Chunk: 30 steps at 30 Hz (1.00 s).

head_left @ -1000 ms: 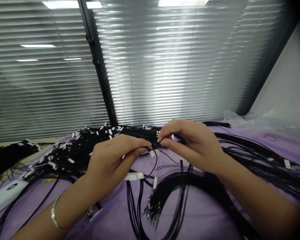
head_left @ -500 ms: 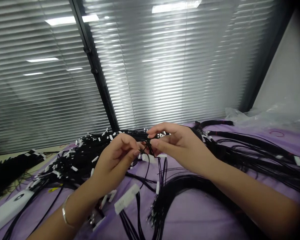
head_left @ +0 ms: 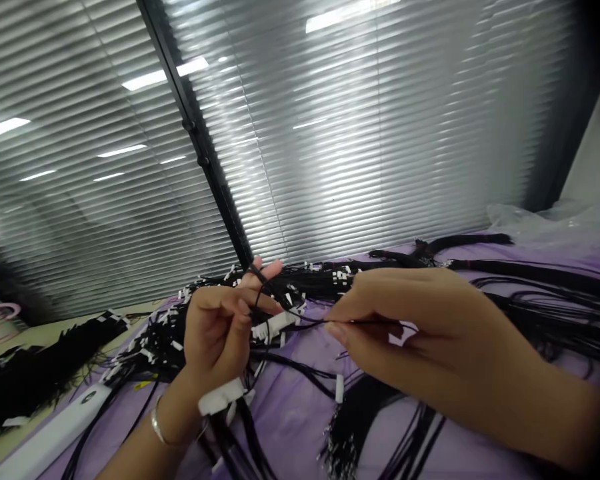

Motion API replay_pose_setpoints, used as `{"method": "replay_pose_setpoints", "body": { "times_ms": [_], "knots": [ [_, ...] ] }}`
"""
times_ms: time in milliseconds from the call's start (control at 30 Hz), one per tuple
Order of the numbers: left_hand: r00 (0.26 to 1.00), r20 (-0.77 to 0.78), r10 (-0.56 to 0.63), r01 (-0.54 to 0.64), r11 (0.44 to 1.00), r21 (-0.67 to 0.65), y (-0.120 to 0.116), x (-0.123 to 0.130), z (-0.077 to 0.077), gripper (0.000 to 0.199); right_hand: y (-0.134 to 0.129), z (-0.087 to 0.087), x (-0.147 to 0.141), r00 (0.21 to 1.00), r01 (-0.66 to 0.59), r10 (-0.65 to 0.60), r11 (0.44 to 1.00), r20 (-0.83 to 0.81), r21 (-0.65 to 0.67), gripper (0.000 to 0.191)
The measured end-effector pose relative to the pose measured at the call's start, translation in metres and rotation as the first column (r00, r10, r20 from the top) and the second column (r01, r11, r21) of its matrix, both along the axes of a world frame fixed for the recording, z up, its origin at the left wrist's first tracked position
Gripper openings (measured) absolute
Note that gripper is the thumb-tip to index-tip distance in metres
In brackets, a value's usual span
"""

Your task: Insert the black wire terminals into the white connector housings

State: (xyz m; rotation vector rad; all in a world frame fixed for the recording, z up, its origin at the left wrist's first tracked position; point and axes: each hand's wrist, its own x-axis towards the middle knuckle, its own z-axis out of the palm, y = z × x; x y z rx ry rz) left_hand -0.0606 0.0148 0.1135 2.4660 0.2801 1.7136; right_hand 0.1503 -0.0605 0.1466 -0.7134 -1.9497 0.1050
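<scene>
Behind purple cloth (head_left: 300, 420) hang window blinds (head_left: 355, 147); right hand (head_left: 425, 347) pinches black wires (head_left: 307, 325) narrowly, left hand (head_left: 215, 333) holds them too.

no readable txt, nos., or signs

I have my left forearm (head_left: 140, 457) coming in from the near left, slanting toward the far side. My left hand (head_left: 213, 333) is half curled, its thumb (head_left: 236, 340) bent up close under the index finger, with two fingertips (head_left: 273, 270) raised on the far side. My right forearm (head_left: 563, 413) enters from the near right. My right hand (head_left: 425, 340) lies knuckles up, thumb (head_left: 347, 343) and index finger (head_left: 355, 303) in a pinch aimed left.
</scene>
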Motion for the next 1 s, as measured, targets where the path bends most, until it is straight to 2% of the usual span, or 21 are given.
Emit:
{"method": "replay_pose_setpoints", "body": {
  "times_ms": [100,167,267,367,433,533,667,733,833,1000],
  "knots": [
    [0.998,0.034,-0.052,0.049,0.995,0.087,0.002,-0.005,0.006,0.013,-0.008,0.004,0.004,0.999,0.045,-0.045,0.996,-0.004,0.072,0.015],
    [0.999,-0.038,0.009,-0.002,0.982,0.188,0.006,-0.009,0.008,0.016,-0.013,0.006,0.005,0.998,0.061,-0.061,0.993,-0.006,0.104,0.015],
    [0.980,-0.142,0.142,-0.076,0.916,0.394,0.013,-0.016,0.009,0.021,-0.020,0.005,0.007,0.997,0.080,-0.079,0.985,-0.009,0.152,0.012],
    [0.962,-0.155,0.225,-0.110,0.838,0.534,0.017,-0.022,0.009,0.022,-0.023,0.003,0.009,0.993,0.115,-0.116,0.977,-0.004,0.178,0.015],
    [0.961,-0.144,0.235,-0.122,0.832,0.541,0.018,-0.023,0.010,0.022,-0.023,0.001,0.010,0.992,0.114,-0.120,0.983,0.031,0.147,0.016],
    [0.960,-0.162,0.229,-0.126,0.869,0.479,0.016,-0.019,0.011,0.026,-0.020,-0.001,0.008,0.992,0.091,-0.099,0.991,0.082,0.097,0.015],
    [0.968,-0.184,0.173,-0.081,0.904,0.420,0.013,-0.012,0.011,0.027,-0.014,-0.006,0.001,0.980,0.119,-0.141,0.980,0.139,0.157,0.013],
    [0.953,-0.227,0.201,-0.089,0.902,0.423,0.011,-0.011,0.010,0.024,-0.011,-0.009,-0.003,0.972,0.154,-0.180,0.973,0.148,0.174,0.012],
    [0.927,-0.278,0.252,-0.119,0.900,0.420,0.010,-0.013,0.007,0.021,-0.008,-0.011,-0.006,0.966,0.184,-0.203,0.975,0.161,0.127,0.013],
    [0.932,-0.312,0.185,-0.052,0.919,0.390,0.011,-0.013,0.005,0.023,-0.007,-0.006,-0.005,0.982,0.172,-0.179,0.979,0.052,0.113,0.014]
  ]
}}
